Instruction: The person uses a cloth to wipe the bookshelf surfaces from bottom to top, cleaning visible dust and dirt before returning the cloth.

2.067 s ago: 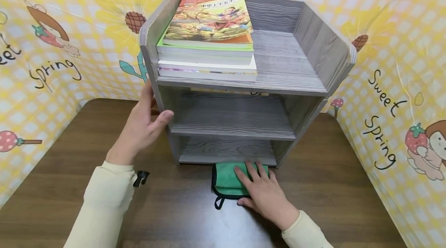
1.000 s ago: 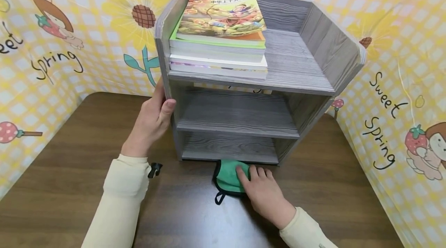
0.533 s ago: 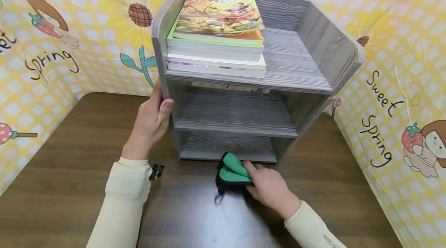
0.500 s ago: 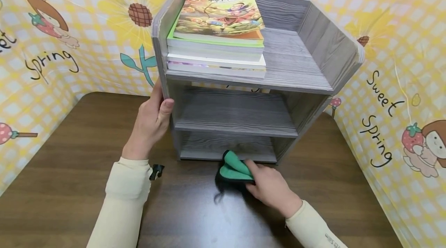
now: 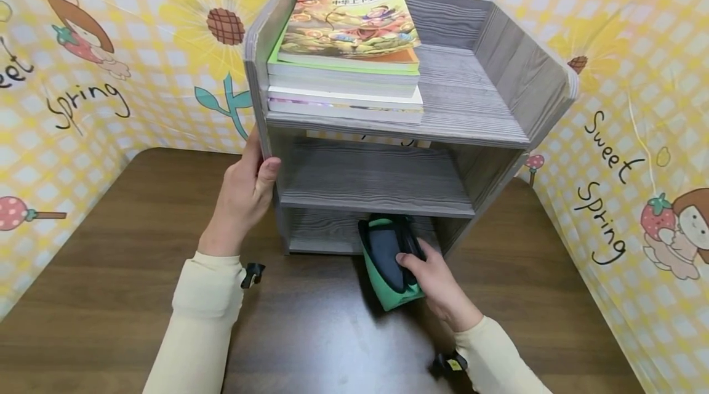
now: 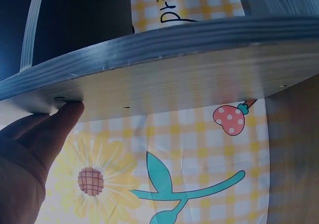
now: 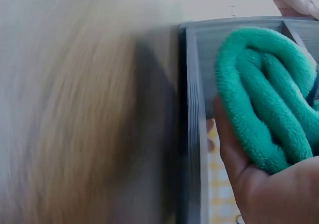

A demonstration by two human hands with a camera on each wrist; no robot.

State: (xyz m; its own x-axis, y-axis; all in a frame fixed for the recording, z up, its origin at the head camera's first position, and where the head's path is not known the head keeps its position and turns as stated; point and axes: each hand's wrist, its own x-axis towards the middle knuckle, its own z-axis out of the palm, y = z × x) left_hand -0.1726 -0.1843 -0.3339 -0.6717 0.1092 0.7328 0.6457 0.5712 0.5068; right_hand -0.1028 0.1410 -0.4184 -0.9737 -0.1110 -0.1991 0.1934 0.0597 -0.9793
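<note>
Head view, nearest first: black clip (image 5: pixel 453 362) by R sleeve, then R hand (image 5: pixel 440 286) pinching the green-and-grey cloth (image 5: pixel 383 261), thumb on its grey face. Cloth is folded, tilted, at the mouth of the btm compartment of the grey shelf unit (image 5: pixel 471 98), near end out over the table (image 5: pixel 316 326). Risk: it's held at R side only, so folds could spring open or slip, prob. b/c the pile's so thick; could also snag on the middle shelf (image 5: pixel 376 194) if lifted. Can't tell if the far end touches the btm board; most R fingers are hidden, & R wrist view is half blurred, cloth cut off at the frame edge.

L hand (image 5: pixel 238 200): thumb over the unit's front edge, fingers against its outer side; can't tell how hard it's pressing. Too much push there might slide or rock the unit, esp. w/ load at upper L. L wrist view is dim, thumb not clear.

Farther up, book stack (image 5: pixel 349 31) on the top board, L side: top book's askew, so a jolt might shift it. Lower covers mostly hidden. Patterned backdrop (image 5: pixel 160 104) last, partly blocked by the unit.
</note>
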